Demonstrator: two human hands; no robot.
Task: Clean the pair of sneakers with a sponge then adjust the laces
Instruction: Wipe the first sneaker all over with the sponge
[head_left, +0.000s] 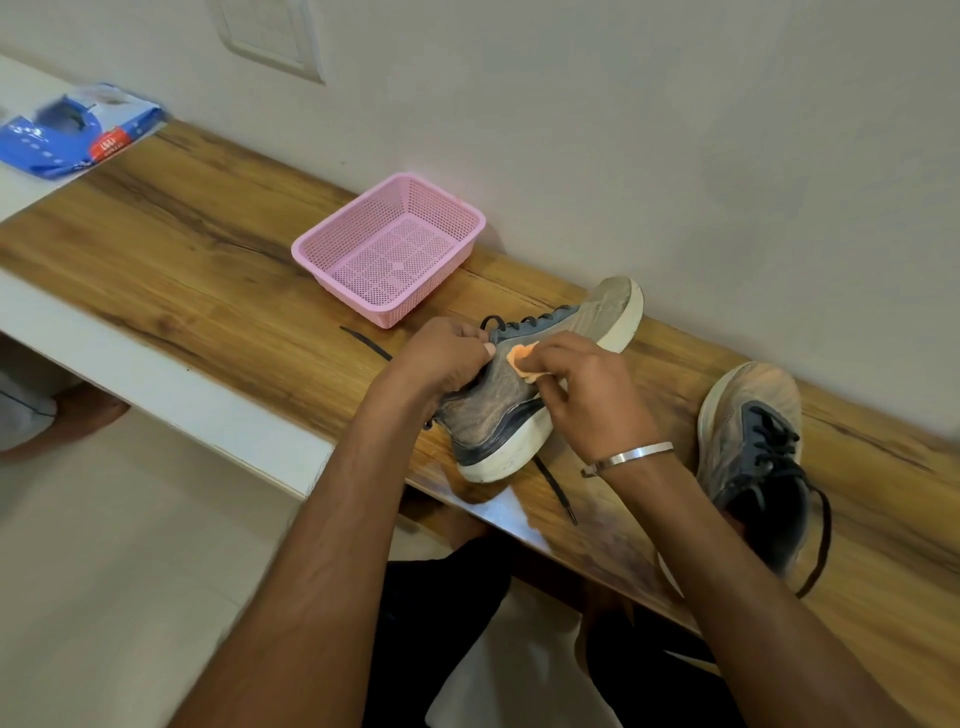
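Sneaker (524, 395) tipped on side on bench (208, 249), near front edge, so grey upper faces up for wiping. Left hand (441, 358) clamped on collar, steadying it. Right hand (582, 395) pinching orange sponge (519, 358) against upper. Second sneaker (753, 441) upright just right, dusty, likely next. Laces loose, untouched. Pink basket (389, 249) behind.

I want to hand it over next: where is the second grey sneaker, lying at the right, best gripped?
Probably by the heel collar of the second grey sneaker, from the near side: its opening faces up, its toe points to the wall, and nothing covers it.
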